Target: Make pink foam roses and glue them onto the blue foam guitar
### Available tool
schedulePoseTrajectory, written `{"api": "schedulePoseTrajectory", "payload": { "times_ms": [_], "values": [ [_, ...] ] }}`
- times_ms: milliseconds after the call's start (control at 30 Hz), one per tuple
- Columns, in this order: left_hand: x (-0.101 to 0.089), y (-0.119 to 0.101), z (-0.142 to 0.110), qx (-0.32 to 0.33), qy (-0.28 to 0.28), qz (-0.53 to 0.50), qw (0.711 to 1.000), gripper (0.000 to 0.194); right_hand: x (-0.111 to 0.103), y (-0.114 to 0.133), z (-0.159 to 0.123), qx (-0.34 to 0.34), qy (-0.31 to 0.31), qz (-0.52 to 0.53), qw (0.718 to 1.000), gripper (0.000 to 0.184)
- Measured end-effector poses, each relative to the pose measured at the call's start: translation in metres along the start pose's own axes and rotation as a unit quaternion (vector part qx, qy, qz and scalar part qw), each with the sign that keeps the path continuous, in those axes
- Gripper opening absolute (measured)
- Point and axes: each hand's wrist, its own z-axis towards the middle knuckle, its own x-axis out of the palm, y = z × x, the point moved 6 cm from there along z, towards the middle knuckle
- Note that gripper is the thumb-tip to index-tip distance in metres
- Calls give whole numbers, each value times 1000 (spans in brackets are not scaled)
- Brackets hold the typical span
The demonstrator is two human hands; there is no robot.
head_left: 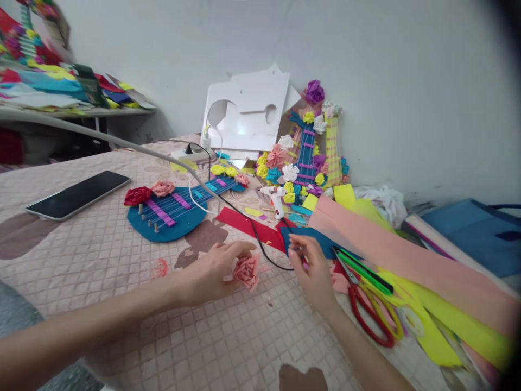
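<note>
My left hand [217, 274] is closed around a pink crepe paper flower [246, 271], gripping it from the side above the quilted tablecloth. The fingers of my right hand [311, 269] are curled together beside strips of blue paper [325, 241]; what they hold, if anything, I cannot make out. A white hot glue gun [277, 200] stands just beyond my right hand. Behind my left hand lies a blue guitar-shaped craft [179, 217] with strings, purple strips and paper flowers on it.
Red-handled scissors [368, 315] lie right of my right hand, near long pink [391, 244] and yellow paper strips. A tablet [77, 194] rests at the left. A white cable [134, 145] crosses overhead. Flower-covered guitars [305, 152] lean on the wall by white cut-out board [248, 119].
</note>
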Motion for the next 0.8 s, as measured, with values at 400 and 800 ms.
{"api": "schedulePoseTrajectory", "payload": {
  "times_ms": [400, 800],
  "values": [
    [28, -20, 33, 88, 91, -65, 990, 51, -6, -2, -52, 116, 37, 67, 990, 18],
    [29, -17, 30, 73, 90, -85, 990, 57, 22, 31, -54, 6, 68, 10, 998, 52]
  ]
}}
